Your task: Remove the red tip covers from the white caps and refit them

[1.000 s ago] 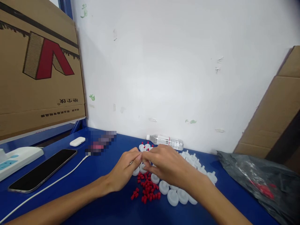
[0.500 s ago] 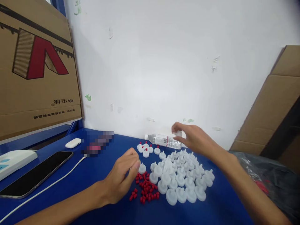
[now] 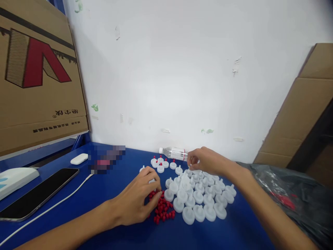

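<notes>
My left hand (image 3: pixel 140 198) is low over a heap of small red caps (image 3: pixel 163 210), thumb and forefinger tips brought together at its upper edge. What lies between them, if anything, is hidden. Beyond its knuckles a white nozzle piece (image 3: pixel 142 169) is partly covered. My right hand (image 3: pixel 209 160) pinches downward at the back of a cluster of white round nozzle pieces (image 3: pixel 199 197), its fingertips at one of them. Several white pieces with red caps on their tips (image 3: pixel 160 168) stand farther back.
A clear plastic bottle (image 3: pixel 174 153) lies along the wall, partly behind my right hand. At the left are a phone (image 3: pixel 39 194), a white cable (image 3: pixel 59 205) and a small white case (image 3: pixel 79 159). A dark plastic bag (image 3: pixel 293 198) sits at the right.
My right hand has come down from in front of the bottle to the back of the white pieces. My left hand has opened out its curl and reached onto the red caps.
</notes>
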Available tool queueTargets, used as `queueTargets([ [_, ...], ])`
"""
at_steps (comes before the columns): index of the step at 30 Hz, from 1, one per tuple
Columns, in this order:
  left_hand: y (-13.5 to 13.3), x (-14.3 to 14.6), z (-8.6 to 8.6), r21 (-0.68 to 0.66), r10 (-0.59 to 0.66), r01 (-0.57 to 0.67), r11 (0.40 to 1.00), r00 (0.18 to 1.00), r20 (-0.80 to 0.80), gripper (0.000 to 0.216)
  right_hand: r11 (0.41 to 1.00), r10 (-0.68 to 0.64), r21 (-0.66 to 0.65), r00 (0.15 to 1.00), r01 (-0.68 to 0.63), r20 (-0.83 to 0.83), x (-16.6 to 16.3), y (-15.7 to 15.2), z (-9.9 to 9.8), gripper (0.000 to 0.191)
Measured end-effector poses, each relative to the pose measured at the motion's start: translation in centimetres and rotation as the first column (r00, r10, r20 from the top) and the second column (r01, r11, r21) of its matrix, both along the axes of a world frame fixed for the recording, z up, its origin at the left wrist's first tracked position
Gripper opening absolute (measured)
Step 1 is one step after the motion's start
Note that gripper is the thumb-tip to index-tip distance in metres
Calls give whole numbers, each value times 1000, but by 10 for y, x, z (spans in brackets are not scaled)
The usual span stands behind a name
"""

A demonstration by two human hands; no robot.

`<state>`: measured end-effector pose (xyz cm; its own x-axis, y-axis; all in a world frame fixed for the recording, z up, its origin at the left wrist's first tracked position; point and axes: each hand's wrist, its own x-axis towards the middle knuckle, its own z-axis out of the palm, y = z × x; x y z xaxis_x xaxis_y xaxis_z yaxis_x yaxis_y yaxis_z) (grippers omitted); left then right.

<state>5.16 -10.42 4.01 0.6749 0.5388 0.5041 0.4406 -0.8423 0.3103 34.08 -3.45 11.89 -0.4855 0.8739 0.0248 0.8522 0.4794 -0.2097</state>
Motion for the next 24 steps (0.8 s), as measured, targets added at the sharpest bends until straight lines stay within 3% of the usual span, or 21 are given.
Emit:
queueTargets([
  [8,1,0,-3,-19,25,-25,1000,999,-33,16,999,-41,-4,999,41,19,-3,4,-9,1],
  [16,0,1,4,-10,-16,15,1000,999,-49,23,998,-44,-33,999,44,22,4,11,-17,8],
  [20,0,2,4,-2,-17,17,1000,999,-44,23,999,-50,13,999,50,5,7,12,-16,1],
  [24,0,1,3,-4,-7,7,1000,999,-51,22,994,-13,109,999,17,-38,-1,7,-14,17],
])
